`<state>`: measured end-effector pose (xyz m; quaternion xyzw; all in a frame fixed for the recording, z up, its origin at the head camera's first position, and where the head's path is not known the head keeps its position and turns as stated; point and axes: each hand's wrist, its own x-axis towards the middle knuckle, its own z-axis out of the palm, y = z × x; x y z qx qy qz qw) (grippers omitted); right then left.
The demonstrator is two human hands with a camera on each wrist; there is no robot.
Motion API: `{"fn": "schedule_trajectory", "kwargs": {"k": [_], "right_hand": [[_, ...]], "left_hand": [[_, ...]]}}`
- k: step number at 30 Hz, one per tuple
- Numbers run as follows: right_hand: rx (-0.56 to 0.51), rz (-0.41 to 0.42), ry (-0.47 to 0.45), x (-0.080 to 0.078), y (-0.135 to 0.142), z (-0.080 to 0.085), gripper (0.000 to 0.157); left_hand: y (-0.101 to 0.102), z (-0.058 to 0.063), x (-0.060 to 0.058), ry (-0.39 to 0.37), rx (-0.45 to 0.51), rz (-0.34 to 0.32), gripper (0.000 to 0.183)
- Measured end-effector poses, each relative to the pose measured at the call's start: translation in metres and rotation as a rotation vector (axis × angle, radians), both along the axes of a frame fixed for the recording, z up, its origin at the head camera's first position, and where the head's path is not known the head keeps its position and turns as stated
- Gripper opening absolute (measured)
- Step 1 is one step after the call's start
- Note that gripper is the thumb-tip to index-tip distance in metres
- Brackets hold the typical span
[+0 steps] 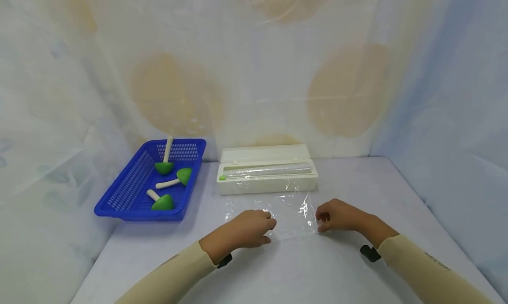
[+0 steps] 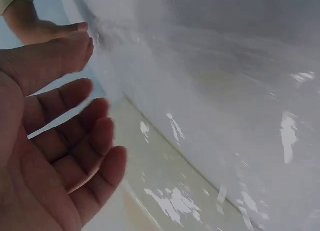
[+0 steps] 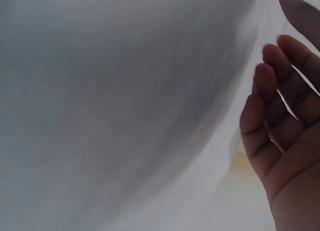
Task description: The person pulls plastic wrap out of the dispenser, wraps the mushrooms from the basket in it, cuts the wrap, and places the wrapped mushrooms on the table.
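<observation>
Clear cling film (image 1: 291,211) stretches from the front of a white cling film box (image 1: 267,187) toward me over the table. The box lid (image 1: 266,153) is tipped back, and the film roll (image 1: 270,170) lies inside. My left hand (image 1: 248,229) is over the left part of the film, its fingers loosely bent and the thumb apart from them (image 2: 60,126). At the film's right edge is my right hand (image 1: 341,215), fingertips right by the near corner. Its thumb and relaxed fingers stand apart in the right wrist view (image 3: 285,106).
A blue plastic basket (image 1: 123,211) stands at the left, holding several items with green caps and white stems, such as a mushroom-shaped one (image 1: 162,202). A small green slider (image 1: 222,177) sits on the box's left front edge. Patterned sheeting (image 1: 258,74) closes off the back and sides.
</observation>
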<state>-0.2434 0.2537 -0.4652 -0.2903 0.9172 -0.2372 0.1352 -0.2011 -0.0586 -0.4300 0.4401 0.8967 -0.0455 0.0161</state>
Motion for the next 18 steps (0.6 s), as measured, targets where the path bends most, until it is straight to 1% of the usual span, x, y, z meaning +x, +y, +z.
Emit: {"fn": "schedule_trajectory", "kwargs": {"k": [2,5,8,11,14,16,18], "right_hand": [[0.022,0.018,-0.020,0.004,-0.004,-0.002,0.023],[0.039,0.040,-0.040,0.007,-0.010,-0.004,0.019],[0.039,0.073,-0.042,0.010,-0.015,-0.005,0.016],[0.045,0.097,-0.041,0.014,-0.017,-0.005,0.017],[0.051,0.083,-0.049,0.018,-0.017,-0.003,0.017],[0.050,0.076,-0.052,0.020,-0.016,-0.001,0.017],[0.048,0.071,-0.052,0.022,-0.014,0.001,0.016]], "left_hand": [[0.018,-0.004,-0.003,-0.023,-0.035,-0.005,0.025],[0.045,-0.012,-0.005,-0.056,-0.056,-0.013,0.024],[0.060,-0.022,-0.008,-0.070,-0.061,-0.003,0.022],[0.065,-0.031,-0.009,-0.106,-0.074,0.040,0.020],[0.064,-0.034,-0.010,-0.164,-0.065,0.063,0.016],[0.062,-0.035,-0.010,-0.210,-0.045,0.068,0.014],[0.061,-0.036,-0.010,-0.232,-0.026,0.056,0.014]]}}
